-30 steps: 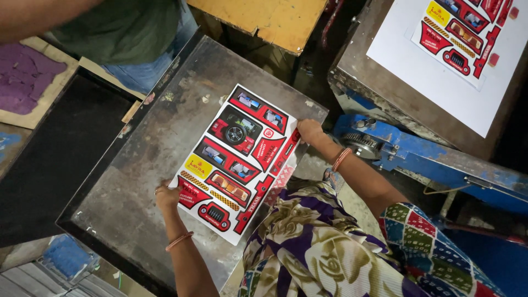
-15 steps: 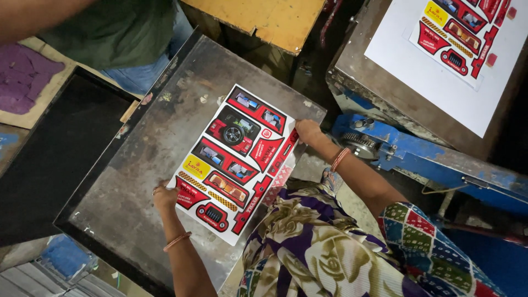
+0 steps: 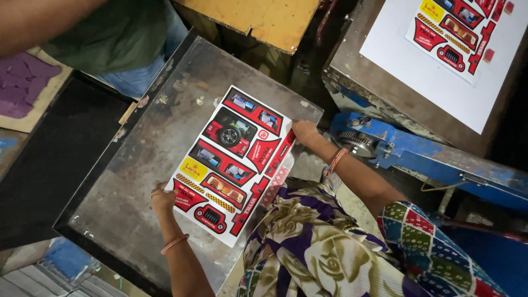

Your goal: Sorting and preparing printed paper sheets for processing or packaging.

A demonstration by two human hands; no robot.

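Note:
A white printed sheet (image 3: 234, 159) with red, black and yellow car-shaped panels lies on a worn grey metal plate (image 3: 143, 165). My left hand (image 3: 163, 199) grips the sheet's lower left edge. At the sheet's right edge, near the plate's corner, my right hand (image 3: 304, 132) pinches it. Both wrists wear thin bangles. My patterned purple and checked clothing fills the bottom of the view.
Another person in a green top (image 3: 118, 33) and jeans stands at the upper left. A second printed sheet (image 3: 459, 27) rests on a white board at the upper right. A blue machine frame (image 3: 418, 157) lies to the right, a yellow board (image 3: 264, 19) above, a purple mat (image 3: 25, 85) far left.
The sheet and both hands have stayed almost in place on the plate; my right hand has slid slightly along the sheet's right edge.

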